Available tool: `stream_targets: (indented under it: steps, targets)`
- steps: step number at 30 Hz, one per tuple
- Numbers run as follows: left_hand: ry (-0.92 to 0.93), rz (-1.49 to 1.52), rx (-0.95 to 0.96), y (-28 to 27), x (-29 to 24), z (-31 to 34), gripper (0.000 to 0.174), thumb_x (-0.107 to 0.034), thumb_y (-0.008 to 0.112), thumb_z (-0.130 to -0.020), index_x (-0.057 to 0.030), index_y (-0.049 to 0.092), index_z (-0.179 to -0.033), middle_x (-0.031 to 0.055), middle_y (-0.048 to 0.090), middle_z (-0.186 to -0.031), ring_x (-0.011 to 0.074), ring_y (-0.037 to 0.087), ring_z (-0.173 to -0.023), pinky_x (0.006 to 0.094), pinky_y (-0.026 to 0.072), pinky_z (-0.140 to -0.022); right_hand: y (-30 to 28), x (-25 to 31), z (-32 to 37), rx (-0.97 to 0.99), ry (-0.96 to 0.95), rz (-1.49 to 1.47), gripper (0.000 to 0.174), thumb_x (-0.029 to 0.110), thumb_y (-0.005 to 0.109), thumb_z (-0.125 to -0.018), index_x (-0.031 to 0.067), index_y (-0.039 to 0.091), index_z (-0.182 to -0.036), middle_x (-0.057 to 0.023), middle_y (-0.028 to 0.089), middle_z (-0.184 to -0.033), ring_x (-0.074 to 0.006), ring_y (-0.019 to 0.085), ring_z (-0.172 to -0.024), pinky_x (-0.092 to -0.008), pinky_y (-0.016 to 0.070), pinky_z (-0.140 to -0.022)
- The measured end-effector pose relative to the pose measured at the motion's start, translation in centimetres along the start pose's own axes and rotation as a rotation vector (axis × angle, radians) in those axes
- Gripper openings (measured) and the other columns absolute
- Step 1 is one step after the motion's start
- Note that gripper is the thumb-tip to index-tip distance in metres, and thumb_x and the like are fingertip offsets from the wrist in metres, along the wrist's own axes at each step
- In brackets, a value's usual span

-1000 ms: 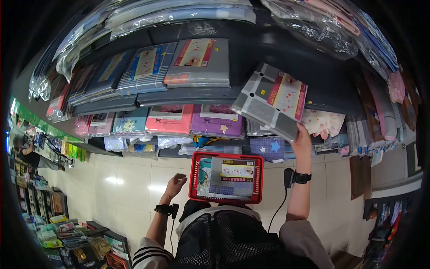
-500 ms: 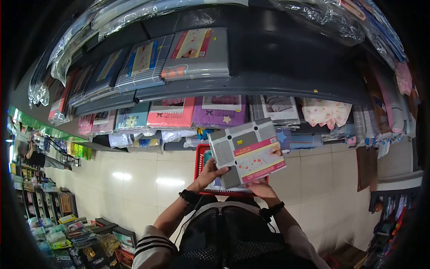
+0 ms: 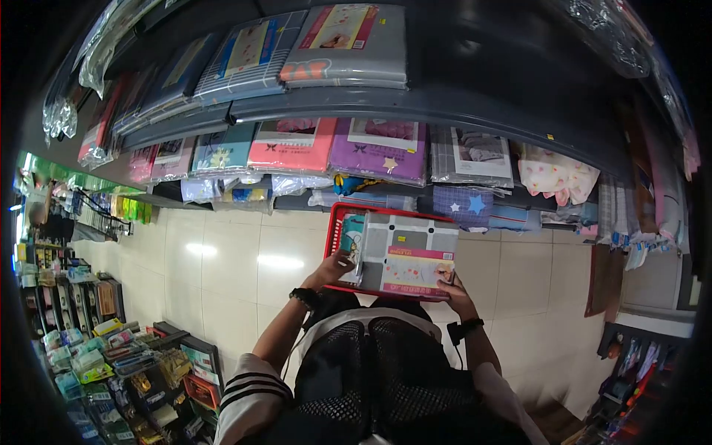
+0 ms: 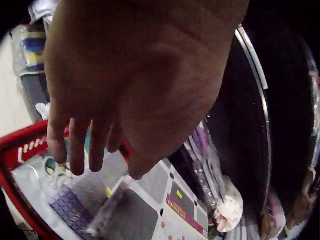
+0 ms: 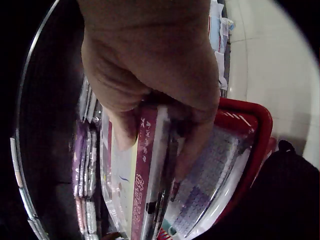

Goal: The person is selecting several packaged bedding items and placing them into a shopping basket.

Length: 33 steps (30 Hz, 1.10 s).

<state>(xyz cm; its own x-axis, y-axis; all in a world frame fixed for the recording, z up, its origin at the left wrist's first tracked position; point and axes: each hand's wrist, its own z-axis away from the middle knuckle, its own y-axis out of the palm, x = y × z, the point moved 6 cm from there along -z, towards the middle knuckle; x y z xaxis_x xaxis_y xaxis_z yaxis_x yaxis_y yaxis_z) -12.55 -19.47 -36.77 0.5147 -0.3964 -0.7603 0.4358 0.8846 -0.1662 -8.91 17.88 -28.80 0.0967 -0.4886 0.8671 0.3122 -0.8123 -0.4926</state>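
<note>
Checked gray package at the red basket, gripped by the right hand.
It lies over the basket's opening, its near right edge between that hand's thumb and fingers; the left hand is open beside its left edge, near a teal package, though contact there is hard to judge. Beyond, wrapped packs line the dark shelf.

Glossy red plastic basket.
</note>
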Motion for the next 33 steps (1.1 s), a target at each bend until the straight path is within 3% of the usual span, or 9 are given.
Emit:
stream_targets:
  steps: [2, 4, 6, 7, 12, 15, 19, 21, 33]
  targets:
    - [0.111, -0.133, -0.171, -2.5, 3.8, 0.1, 0.043, -0.023, 0.068, -0.083, 0.0012, 0.053, -0.116, 0.0133, 0.066, -0.096, 0.02, 0.065, -0.086, 0.0296, 0.0522, -0.072, 0.5, -3.1, -0.7, 0.009, 0.217, -0.166, 0.038, 0.008, 0.067, -0.081, 0.0007, 0.055, -0.117, -0.0125, 0.053, -0.122, -0.025, 0.049, -0.117, -0.037, 0.0473, -0.089]
    - [0.294, -0.171, -0.244, -5.2, 10.2, 0.6, 0.037, -0.019, 0.065, -0.083, 0.003, 0.055, -0.112, 0.0137, 0.066, -0.096, 0.0203, 0.065, -0.082, 0.0302, 0.0529, -0.071, 1.8, -7.0, -0.8, 0.09, 0.086, 0.063, 0.047, 0.011, 0.064, -0.086, 0.0011, 0.044, -0.127, -0.0118, 0.048, -0.127, -0.0244, 0.046, -0.12, -0.0372, 0.0453, -0.091]
    - [-0.101, 0.25, -0.397, -6.7, 13.2, 4.4, 0.033, -0.017, 0.062, -0.083, 0.0028, 0.056, -0.109, 0.0129, 0.067, -0.091, 0.0192, 0.066, -0.077, 0.0298, 0.0534, -0.068, 2.1, -5.5, -1.6, 0.014, 0.633, -0.863, 0.051, 0.013, 0.062, -0.087, 0.001, 0.039, -0.131, -0.0121, 0.045, -0.128, -0.0237, 0.046, -0.118, -0.0353, 0.0404, -0.096]
    - [-0.174, 0.205, -0.454, -7.3, 16.0, 5.8, 0.032, -0.018, 0.061, -0.083, 0.0028, 0.058, -0.107, 0.0126, 0.067, -0.089, 0.0192, 0.065, -0.076, 0.0301, 0.0538, -0.067, 3.1, -7.3, -1.4, 0.013, 0.736, -0.992, 0.053, 0.012, 0.062, -0.088, 0.0011, 0.036, -0.133, -0.012, 0.043, -0.128, -0.023, 0.045, -0.119, -0.0329, 0.04, -0.098]
    - [-0.593, 0.247, -0.51, -5.3, 24.9, 15.2, 0.028, -0.02, 0.055, -0.082, 0.0007, 0.064, -0.099, 0.0109, 0.066, -0.086, 0.0174, 0.065, -0.071, 0.0291, 0.0488, -0.056, 4.8, -10.0, -2.5, 0.224, 0.394, -0.43, 0.054, 0.01, 0.058, -0.089, 0.0053, 0.031, -0.136, -0.0092, 0.044, -0.128, -0.0222, 0.048, -0.117, -0.0316, 0.0484, -0.09]
    - [-0.72, 0.39, -0.496, -2.5, 28.8, 18.9, 0.03, -0.021, 0.054, -0.083, -0.0014, 0.063, -0.103, 0.0089, 0.066, -0.087, 0.0165, 0.063, -0.067, 0.0295, 0.0446, -0.054, 7.2, -14.9, -1.9, 0.127, 0.503, -0.599, 0.037, 0.004, 0.056, -0.089, 0.0051, 0.049, -0.126, -0.006, 0.049, -0.129, -0.0172, 0.047, -0.117, -0.0278, 0.0342, -0.099]
    - [-0.792, 0.433, -0.437, -0.5, 29.7, 20.3, 0.03, -0.024, 0.054, -0.089, -0.0049, 0.057, -0.111, 0.0083, 0.066, -0.095, 0.0188, 0.064, -0.077, 0.0317, 0.0467, -0.061, 8.3, -14.7, -1.8, -0.001, 0.626, -0.844, 0.036, 0.004, 0.058, -0.087, 0.0024, 0.051, -0.122, -0.0074, 0.055, -0.124, -0.0186, 0.05, -0.114, -0.0301, 0.0378, -0.097]
    - [-0.733, 0.436, -0.432, -0.5, 29.2, 19.5, 0.031, -0.026, 0.056, -0.088, -0.0042, 0.057, -0.111, 0.0081, 0.066, -0.096, 0.0191, 0.064, -0.079, 0.0336, 0.0473, -0.065, 8.6, -15.3, -1.9, 0.073, 0.539, -0.465, 0.046, 0.002, 0.059, -0.084, 0.0006, 0.041, -0.126, -0.0088, 0.054, -0.122, -0.0203, 0.05, -0.116, -0.0319, 0.0427, -0.095]
    - [-0.374, 0.358, -0.511, -5.4, 20.6, 13.6, 0.027, -0.025, 0.055, -0.089, -0.0022, 0.058, -0.104, 0.007, 0.067, -0.09, 0.0142, 0.065, -0.077, 0.0266, 0.0465, -0.062, 8.8, -16.1, -2.7, -0.105, 0.584, 0.265, 0.07, 0.019, 0.076, -0.065, -0.0004, 0.038, -0.121, -0.0212, 0.056, -0.113, -0.0346, 0.055, -0.108, -0.042, 0.044, -0.091]
